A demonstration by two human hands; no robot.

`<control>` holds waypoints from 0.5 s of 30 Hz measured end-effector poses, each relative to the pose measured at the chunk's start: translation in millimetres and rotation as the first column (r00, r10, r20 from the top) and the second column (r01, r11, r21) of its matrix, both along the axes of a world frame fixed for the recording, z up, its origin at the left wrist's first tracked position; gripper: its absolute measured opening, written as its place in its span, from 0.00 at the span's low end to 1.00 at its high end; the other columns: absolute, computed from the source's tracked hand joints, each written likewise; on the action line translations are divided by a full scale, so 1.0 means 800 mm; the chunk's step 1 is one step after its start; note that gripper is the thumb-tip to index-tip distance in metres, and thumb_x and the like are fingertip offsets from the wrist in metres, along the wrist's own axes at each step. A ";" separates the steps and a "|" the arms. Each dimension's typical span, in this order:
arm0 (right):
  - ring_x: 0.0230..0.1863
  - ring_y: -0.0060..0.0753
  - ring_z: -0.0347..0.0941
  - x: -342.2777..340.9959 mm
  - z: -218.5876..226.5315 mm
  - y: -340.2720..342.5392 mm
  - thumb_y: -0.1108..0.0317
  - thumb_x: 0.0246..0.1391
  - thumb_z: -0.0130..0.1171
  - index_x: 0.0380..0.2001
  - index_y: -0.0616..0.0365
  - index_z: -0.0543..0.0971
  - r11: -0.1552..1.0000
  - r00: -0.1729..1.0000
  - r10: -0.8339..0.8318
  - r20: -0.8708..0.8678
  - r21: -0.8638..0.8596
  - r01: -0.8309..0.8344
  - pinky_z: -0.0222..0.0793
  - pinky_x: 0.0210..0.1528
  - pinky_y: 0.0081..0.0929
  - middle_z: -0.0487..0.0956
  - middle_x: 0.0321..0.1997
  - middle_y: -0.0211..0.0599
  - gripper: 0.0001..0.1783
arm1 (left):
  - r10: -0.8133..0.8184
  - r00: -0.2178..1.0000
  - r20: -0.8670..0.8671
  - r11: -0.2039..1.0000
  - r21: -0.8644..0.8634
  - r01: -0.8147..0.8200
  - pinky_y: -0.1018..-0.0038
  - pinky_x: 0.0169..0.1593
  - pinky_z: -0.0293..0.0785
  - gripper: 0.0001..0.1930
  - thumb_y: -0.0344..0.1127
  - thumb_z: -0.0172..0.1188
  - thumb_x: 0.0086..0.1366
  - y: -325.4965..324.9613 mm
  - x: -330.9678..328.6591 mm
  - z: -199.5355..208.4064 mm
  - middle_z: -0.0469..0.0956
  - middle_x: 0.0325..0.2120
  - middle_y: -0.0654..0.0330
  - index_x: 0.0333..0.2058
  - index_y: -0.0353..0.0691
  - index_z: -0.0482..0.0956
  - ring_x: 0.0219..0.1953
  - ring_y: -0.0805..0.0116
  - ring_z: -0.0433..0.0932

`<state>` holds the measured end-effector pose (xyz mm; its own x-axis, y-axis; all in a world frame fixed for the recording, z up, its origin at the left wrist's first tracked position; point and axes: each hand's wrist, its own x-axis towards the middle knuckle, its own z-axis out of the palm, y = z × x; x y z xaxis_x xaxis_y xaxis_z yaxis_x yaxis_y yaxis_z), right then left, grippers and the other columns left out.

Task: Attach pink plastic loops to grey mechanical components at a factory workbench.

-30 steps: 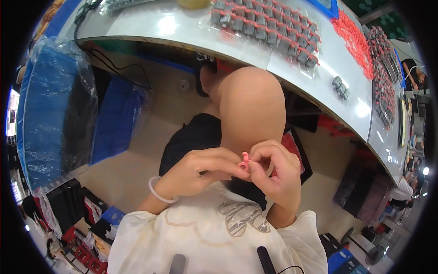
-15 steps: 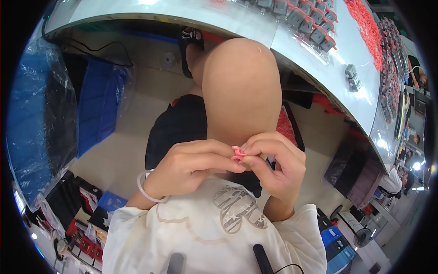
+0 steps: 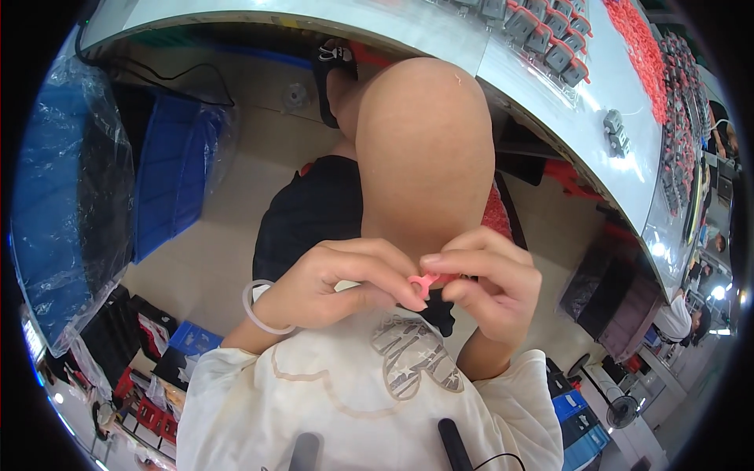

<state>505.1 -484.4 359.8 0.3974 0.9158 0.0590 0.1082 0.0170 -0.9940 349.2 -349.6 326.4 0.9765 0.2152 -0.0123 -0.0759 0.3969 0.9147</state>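
A small pink-red plastic piece [image 3: 422, 283] with a curved, open shape is held in front of my bent knee. My left hand [image 3: 334, 281], with a pale bracelet at its wrist, pinches this piece at its left side. Close against it, my right hand [image 3: 499, 284] has thumb and index finger closed around a bit of the same pink-red colour. Whether this belongs to the same piece or is a second one, I cannot tell. The fingertips partly cover it.
A white worktable [image 3: 605, 177] curves across the far side and right, bearing rows of grey parts with red rims [image 3: 550, 43], a heap of red pieces [image 3: 638, 51] and two grey parts [image 3: 616, 133]. Blue bins [image 3: 169, 169] stand at left. More red pieces [image 3: 495, 220] lie beside my knee.
The pink piece has turned between my fingers and sits slightly lower and further right. My right hand has shifted a little right, its fingers further from the left fingertips.
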 end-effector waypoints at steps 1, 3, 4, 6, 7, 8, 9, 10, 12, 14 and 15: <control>0.27 0.29 0.75 0.000 0.001 -0.001 0.84 0.38 0.63 0.35 0.65 0.82 1.000 1.000 -0.002 0.001 0.003 0.002 0.67 0.26 0.18 0.78 0.29 0.41 0.15 | 0.002 1.000 -0.004 0.998 0.059 -0.002 0.74 0.39 0.73 0.07 0.18 0.62 0.53 -0.001 0.001 0.001 0.79 0.34 0.54 0.31 0.34 0.83 0.36 0.65 0.78; 0.29 0.29 0.76 0.000 0.006 -0.006 0.77 0.42 0.66 0.33 0.67 0.81 0.989 0.995 0.082 0.053 -0.128 -0.074 0.70 0.30 0.19 0.78 0.30 0.42 0.10 | -0.018 0.999 -0.031 0.995 0.096 0.021 0.74 0.39 0.73 0.08 0.17 0.61 0.52 -0.004 0.003 0.004 0.79 0.34 0.55 0.31 0.34 0.83 0.36 0.65 0.77; 0.29 0.29 0.76 0.000 0.008 -0.009 0.77 0.42 0.66 0.33 0.67 0.81 0.990 0.995 0.076 0.060 -0.125 -0.068 0.70 0.30 0.19 0.78 0.30 0.42 0.10 | -0.035 0.998 -0.060 0.991 0.130 0.042 0.75 0.39 0.73 0.09 0.16 0.60 0.52 -0.005 0.004 0.005 0.79 0.34 0.56 0.30 0.34 0.83 0.37 0.66 0.77; 0.27 0.29 0.76 0.005 0.010 -0.013 0.77 0.40 0.67 0.30 0.66 0.81 0.991 0.988 0.071 0.139 -0.123 -0.054 0.70 0.30 0.20 0.79 0.28 0.41 0.10 | -0.030 0.999 -0.023 0.980 0.198 0.034 0.74 0.39 0.73 0.09 0.16 0.60 0.52 -0.008 0.006 0.004 0.79 0.35 0.55 0.32 0.34 0.82 0.36 0.65 0.78; 0.27 0.29 0.76 0.007 0.013 -0.015 0.77 0.40 0.67 0.30 0.66 0.81 0.992 0.986 0.059 0.155 -0.119 -0.041 0.70 0.30 0.20 0.79 0.28 0.41 0.10 | -0.021 1.000 0.005 0.966 0.259 0.018 0.74 0.40 0.74 0.10 0.17 0.59 0.52 -0.010 0.005 0.003 0.78 0.36 0.54 0.34 0.33 0.82 0.36 0.64 0.78; 0.27 0.31 0.76 0.015 0.017 -0.017 0.75 0.41 0.67 0.29 0.66 0.81 0.988 0.982 0.081 0.170 -0.143 -0.057 0.70 0.30 0.20 0.79 0.27 0.41 0.09 | -0.031 0.999 0.025 0.964 0.266 0.023 0.74 0.40 0.74 0.10 0.17 0.59 0.52 -0.012 0.007 0.002 0.78 0.36 0.54 0.34 0.33 0.82 0.36 0.64 0.78; 0.27 0.32 0.76 0.022 0.022 -0.020 0.74 0.42 0.66 0.28 0.65 0.81 0.983 0.977 0.101 0.189 -0.170 -0.069 0.70 0.30 0.20 0.78 0.26 0.42 0.08 | 0.029 0.999 0.017 0.969 0.244 -0.033 0.73 0.40 0.75 0.11 0.19 0.60 0.54 -0.014 0.007 -0.001 0.78 0.36 0.53 0.37 0.32 0.80 0.36 0.63 0.78; 0.26 0.32 0.75 0.033 0.035 -0.021 0.71 0.45 0.65 0.27 0.65 0.81 0.991 0.961 0.076 0.266 -0.128 -0.043 0.70 0.30 0.20 0.78 0.26 0.41 0.07 | 0.088 0.996 0.008 0.971 0.221 -0.088 0.72 0.41 0.75 0.12 0.22 0.60 0.56 -0.017 0.009 -0.002 0.77 0.37 0.51 0.41 0.31 0.78 0.35 0.62 0.79; 0.26 0.31 0.74 0.057 0.051 -0.029 0.66 0.51 0.62 0.28 0.64 0.80 0.984 0.885 -0.178 0.429 0.098 0.150 0.69 0.30 0.20 0.78 0.27 0.41 0.10 | 0.188 0.981 -0.054 0.981 -0.034 -0.190 0.71 0.41 0.76 0.13 0.25 0.61 0.57 -0.029 0.005 0.008 0.77 0.38 0.50 0.42 0.30 0.76 0.35 0.61 0.79; 0.27 0.24 0.70 0.102 0.071 -0.047 0.65 0.57 0.57 0.32 0.64 0.78 0.756 0.705 -0.636 0.315 0.440 0.485 0.66 0.29 0.18 0.78 0.28 0.38 0.11 | 0.249 0.961 -0.118 0.926 -0.260 -0.272 0.70 0.41 0.77 0.16 0.32 0.63 0.59 -0.029 0.008 0.013 0.76 0.37 0.48 0.43 0.30 0.73 0.34 0.60 0.79; 0.27 0.20 0.67 0.143 0.078 -0.053 0.68 0.58 0.55 0.38 0.66 0.77 0.578 0.403 -0.810 0.425 0.471 0.666 0.62 0.28 0.17 0.78 0.28 0.36 0.11 | 0.254 0.961 -0.111 0.926 -0.258 -0.274 0.70 0.41 0.77 0.16 0.32 0.63 0.59 -0.028 0.006 0.008 0.76 0.37 0.48 0.43 0.30 0.73 0.34 0.60 0.79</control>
